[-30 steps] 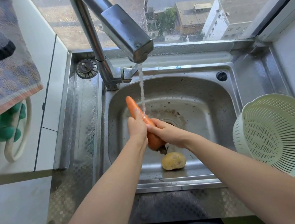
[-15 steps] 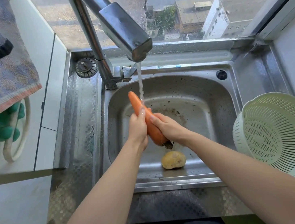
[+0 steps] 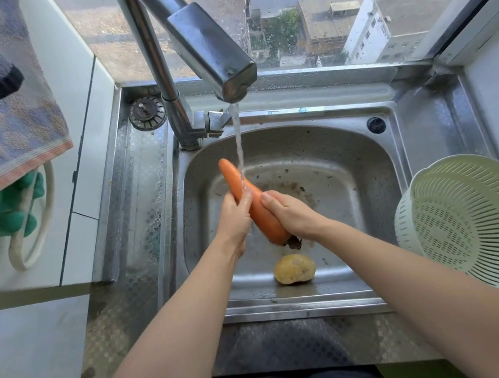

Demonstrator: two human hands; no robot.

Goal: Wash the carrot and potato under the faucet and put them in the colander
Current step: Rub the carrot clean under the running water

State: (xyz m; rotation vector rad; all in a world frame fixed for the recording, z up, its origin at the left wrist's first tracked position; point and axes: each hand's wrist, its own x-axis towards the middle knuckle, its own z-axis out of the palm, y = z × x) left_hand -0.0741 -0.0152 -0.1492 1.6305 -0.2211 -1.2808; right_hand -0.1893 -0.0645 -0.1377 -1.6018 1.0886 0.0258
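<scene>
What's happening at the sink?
A person is washing a carrot under water running from the faucet. The left hand and the right hand both grip it. The potato lies on the bottom of the sink, untouched. The colander sits to the right, with nothing showing inside it.
</scene>
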